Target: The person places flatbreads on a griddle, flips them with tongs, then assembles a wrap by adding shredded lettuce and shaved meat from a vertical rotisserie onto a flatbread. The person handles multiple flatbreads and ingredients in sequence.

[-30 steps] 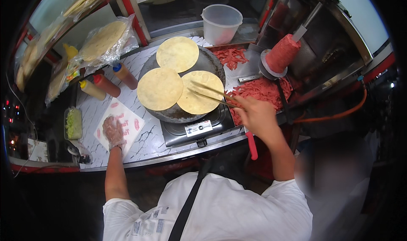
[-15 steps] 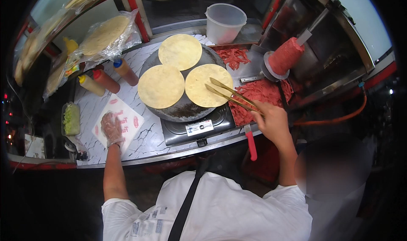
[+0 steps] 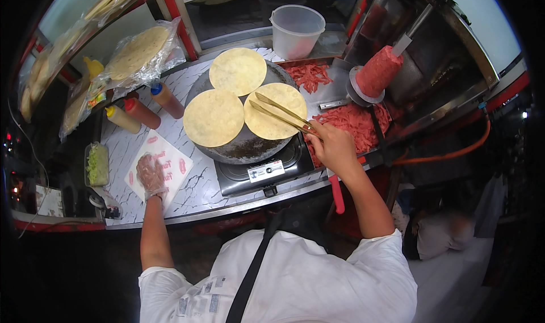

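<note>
My right hand (image 3: 334,147) is closed round the back of metal tongs (image 3: 301,118). Their two tips lie slightly apart over the right-hand round flatbread (image 3: 271,129); whether they touch it I cannot tell. Two more flatbreads, one at the left (image 3: 213,118) and one at the back (image 3: 238,71), share the dark round griddle (image 3: 244,151). In a clear plastic glove, my left hand (image 3: 151,174) rests on a white printed paper sheet (image 3: 176,182), with its fingers lying flat and nothing visible in them.
Sauce bottles (image 3: 142,113) and a tub of shredded greens (image 3: 97,165) stand at the left, below bagged flatbreads (image 3: 138,53). Rightward are sliced reddish meat (image 3: 355,127), a meat spit (image 3: 379,73) and a red-handled knife (image 3: 336,193). A white bucket (image 3: 297,33) stands behind. Someone (image 3: 445,235) is at the lower right.
My right hand and the tongs have moved left and slightly up, farther across the right-hand flatbread. My left hand stays on the paper. The view has shifted a little.
</note>
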`<state>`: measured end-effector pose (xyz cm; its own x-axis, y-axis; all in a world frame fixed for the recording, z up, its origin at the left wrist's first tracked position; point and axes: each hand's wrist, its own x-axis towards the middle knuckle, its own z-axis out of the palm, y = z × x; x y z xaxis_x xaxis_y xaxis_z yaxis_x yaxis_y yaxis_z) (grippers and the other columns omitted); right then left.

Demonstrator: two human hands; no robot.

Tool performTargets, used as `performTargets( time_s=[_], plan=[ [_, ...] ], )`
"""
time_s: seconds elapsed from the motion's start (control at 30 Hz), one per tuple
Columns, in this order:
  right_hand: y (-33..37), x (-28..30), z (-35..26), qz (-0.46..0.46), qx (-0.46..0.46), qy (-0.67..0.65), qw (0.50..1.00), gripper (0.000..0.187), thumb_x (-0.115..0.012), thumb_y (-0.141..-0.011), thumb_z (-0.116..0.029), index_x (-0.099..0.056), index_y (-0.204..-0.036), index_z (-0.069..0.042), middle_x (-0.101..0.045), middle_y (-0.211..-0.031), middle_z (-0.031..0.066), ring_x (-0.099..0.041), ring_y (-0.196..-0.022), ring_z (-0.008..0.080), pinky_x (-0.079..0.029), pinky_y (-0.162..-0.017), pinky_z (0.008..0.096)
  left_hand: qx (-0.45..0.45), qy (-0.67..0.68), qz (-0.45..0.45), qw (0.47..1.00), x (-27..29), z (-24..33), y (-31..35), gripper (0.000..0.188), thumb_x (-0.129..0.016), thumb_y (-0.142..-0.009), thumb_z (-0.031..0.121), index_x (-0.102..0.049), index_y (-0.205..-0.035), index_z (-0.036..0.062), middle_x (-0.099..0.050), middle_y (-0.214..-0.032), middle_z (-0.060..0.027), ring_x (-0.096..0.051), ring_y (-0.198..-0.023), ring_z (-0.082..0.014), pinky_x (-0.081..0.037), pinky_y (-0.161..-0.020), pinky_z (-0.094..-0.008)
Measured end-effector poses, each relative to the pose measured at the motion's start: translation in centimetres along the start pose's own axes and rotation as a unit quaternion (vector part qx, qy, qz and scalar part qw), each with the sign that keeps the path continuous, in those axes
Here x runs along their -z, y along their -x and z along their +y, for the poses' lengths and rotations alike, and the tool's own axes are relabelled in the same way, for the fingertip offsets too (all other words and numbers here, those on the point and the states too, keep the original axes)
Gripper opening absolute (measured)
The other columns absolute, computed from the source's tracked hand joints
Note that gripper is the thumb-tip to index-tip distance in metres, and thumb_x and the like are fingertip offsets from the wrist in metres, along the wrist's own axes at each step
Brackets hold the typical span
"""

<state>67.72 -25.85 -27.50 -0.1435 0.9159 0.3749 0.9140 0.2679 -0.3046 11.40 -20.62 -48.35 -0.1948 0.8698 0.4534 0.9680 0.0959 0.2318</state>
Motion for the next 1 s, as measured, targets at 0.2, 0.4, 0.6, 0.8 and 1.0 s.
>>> performTargets(
  time_s=[0.2, 0.4, 0.6, 0.8, 1.0],
  plan=[
    [0.7, 0.0, 0.3, 0.000, -0.033, -0.027, 0.999, 0.029, -0.064, -0.094, -0.025, -0.066, -0.121, -0.012, -0.068, -0.085, 0.0130, -0.068, -0.075, 0.0359, -0.054, -0.065, 0.0478, -0.022, 0.000, 0.012, 1.000, 0.0, -0.2, 0.1, 0.040, -0.065, -0.094, 0.025, -0.062, -0.126, 0.0007, -0.060, -0.129, -0.0204, -0.053, -0.123, -0.0379, -0.041, -0.108, -0.0483],
    [0.6, -1.4, 1.7, 0.037, -0.042, -0.050, 0.997, 0.032, -0.064, -0.094, -0.024, -0.066, -0.122, -0.008, -0.070, -0.090, 0.0148, -0.069, -0.078, 0.0368, -0.054, -0.068, 0.0484, -0.016, -0.008, 0.001, 1.000, 0.0, 0.0, 0.0, 0.038, -0.065, -0.094, 0.024, -0.062, -0.124, 0.0012, -0.060, -0.128, -0.0194, -0.053, -0.121, -0.0381, -0.042, -0.106, -0.0486],
    [0.2, -1.7, 2.2, 0.028, -0.004, -0.084, 0.996, 0.033, -0.065, -0.094, -0.023, -0.066, -0.122, -0.007, -0.071, -0.094, 0.0172, -0.069, -0.082, 0.0380, -0.053, -0.069, 0.0491, -0.004, 0.012, 0.003, 1.000, 0.3, 0.3, 0.1, 0.038, -0.067, -0.093, 0.025, -0.062, -0.124, 0.0018, -0.061, -0.126, -0.0184, -0.054, -0.121, -0.0367, -0.042, -0.105, -0.0482],
    [-1.2, -1.8, 2.0, 0.069, -0.068, -0.062, 0.993, 0.033, -0.065, -0.094, -0.022, -0.065, -0.123, -0.006, -0.071, -0.093, 0.0184, -0.069, -0.084, 0.0390, -0.053, -0.072, 0.0480, -0.001, -0.001, 0.007, 1.000, 0.2, 0.2, 0.0, 0.038, -0.068, -0.092, 0.023, -0.062, -0.123, 0.0023, -0.061, -0.128, -0.0178, -0.054, -0.122, -0.0367, -0.043, -0.106, -0.0473],
    [-0.9, -2.1, 2.8, 0.071, -0.034, -0.097, 0.992, 0.033, -0.066, -0.094, -0.020, -0.067, -0.124, -0.008, -0.070, -0.090, 0.0181, -0.069, -0.082, 0.0395, -0.053, -0.071, 0.0479, 0.000, 0.006, -0.005, 1.000, 0.1, 0.1, 0.0, 0.039, -0.067, -0.092, 0.025, -0.063, -0.124, 0.0019, -0.061, -0.129, -0.0189, -0.054, -0.123, -0.0374, -0.042, -0.107, -0.0481]
  ],
)
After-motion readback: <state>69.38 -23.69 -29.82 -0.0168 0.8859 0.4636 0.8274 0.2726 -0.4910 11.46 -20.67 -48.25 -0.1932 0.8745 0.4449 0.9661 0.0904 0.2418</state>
